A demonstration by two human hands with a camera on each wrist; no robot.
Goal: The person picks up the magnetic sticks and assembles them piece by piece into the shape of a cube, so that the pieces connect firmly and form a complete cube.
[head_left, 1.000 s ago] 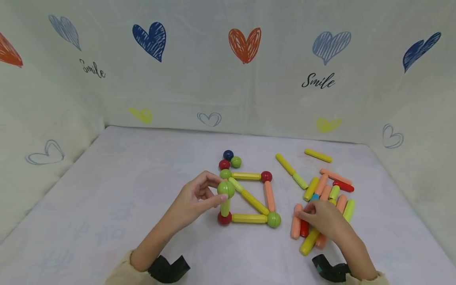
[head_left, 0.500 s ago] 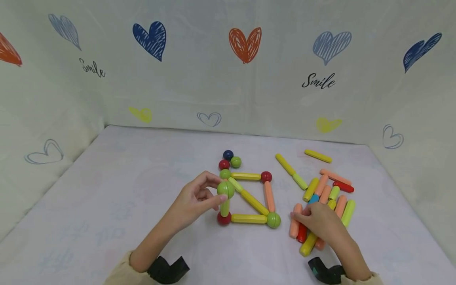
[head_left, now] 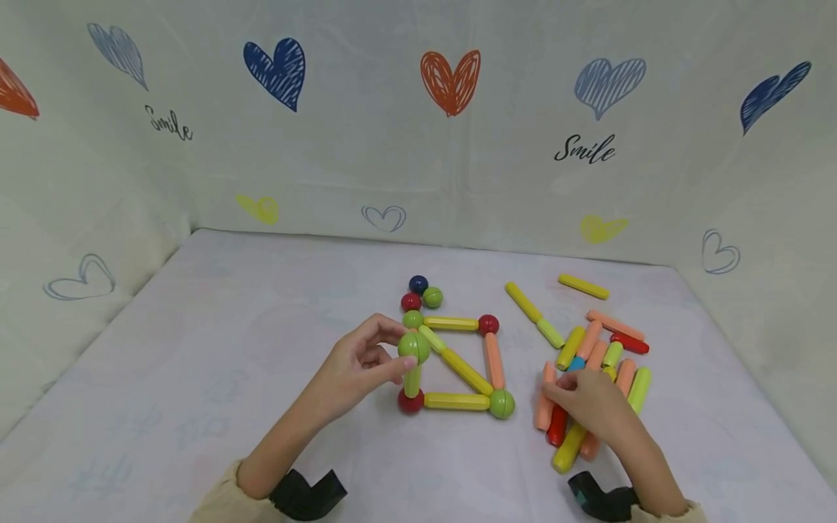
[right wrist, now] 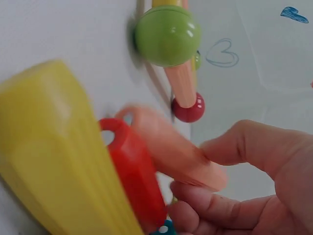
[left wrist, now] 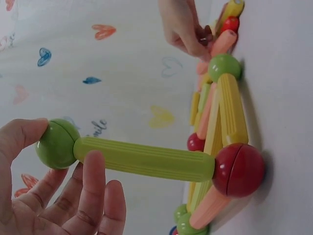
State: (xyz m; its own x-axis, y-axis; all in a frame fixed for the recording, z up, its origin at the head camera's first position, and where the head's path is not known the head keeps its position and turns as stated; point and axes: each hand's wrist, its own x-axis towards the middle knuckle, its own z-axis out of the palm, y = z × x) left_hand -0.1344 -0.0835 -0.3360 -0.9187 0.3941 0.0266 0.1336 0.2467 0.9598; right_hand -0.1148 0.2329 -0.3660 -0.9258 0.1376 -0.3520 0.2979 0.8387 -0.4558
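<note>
While the pale backdrop (head_left: 366, 156) fills the upper half of the head view, we see its red heart (head_left: 14, 91) cut off at the left edge. Below it we see the white table (head_left: 261, 327), its near edge out of frame. At lower right we find the pile of rods (head_left: 596, 352), partly hidden by the right hand (head_left: 591, 399). At lower middle, the frame of rods and balls (head_left: 466, 370) lies flat; its left side is mostly masked in the head view.

We see the left hand (head_left: 356, 370) pinching the upper green ball (left wrist: 57, 144) between thumb and fingers. We see the right hand pinching the pink rod (right wrist: 171, 147) at the pile's left edge, that rod's far end blurred in the right wrist view. There a yellow rod (right wrist: 58, 147) is cut off at the lower left, beside the red rod (right wrist: 137, 171). Beneath the upper green ball, we see the green rod (left wrist: 146, 160) standing on the red corner ball (left wrist: 239, 170).

Smallest, at upper middle of the table, we see a loose blue ball (head_left: 418, 284).
</note>
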